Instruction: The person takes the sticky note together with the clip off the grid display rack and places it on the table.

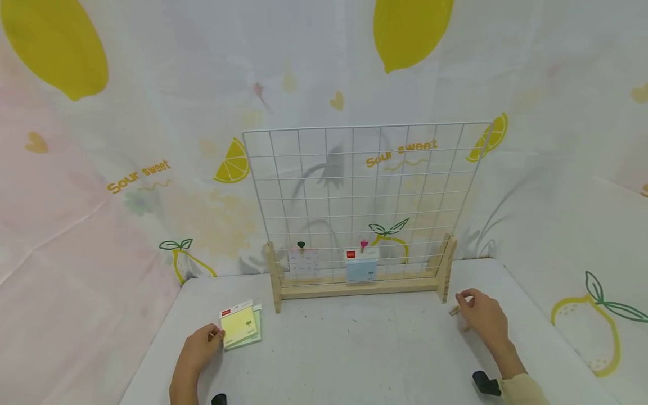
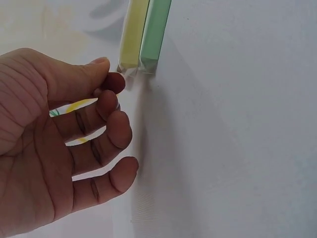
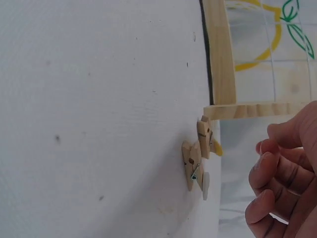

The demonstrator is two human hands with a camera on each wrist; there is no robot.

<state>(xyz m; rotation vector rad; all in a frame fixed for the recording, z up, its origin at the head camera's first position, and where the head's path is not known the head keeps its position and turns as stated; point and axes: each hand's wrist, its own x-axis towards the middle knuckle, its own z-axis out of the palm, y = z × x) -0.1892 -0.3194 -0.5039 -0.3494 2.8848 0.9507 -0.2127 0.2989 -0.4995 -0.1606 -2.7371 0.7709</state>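
My left hand is at the lower left corner of a yellow sticky note pack, which overlaps a green sticky note pack on the table. In the left wrist view its thumb and index finger come together beside the end of the yellow pack; no clear grip shows. Over two small wooden clothespins, my right hand hovers with loosely bent fingers and holds nothing. The right wrist view shows one clothespin with a yellow ornament and another clothespin with a pale one, both apart from the fingers.
A white wire grid stands upright in a wooden base. A blue sticky note pack hangs there from a pink-topped clothespin. To its left, a dark-green-topped clothespin holds a pale pink pack. Lemon-print cloth hangs behind.
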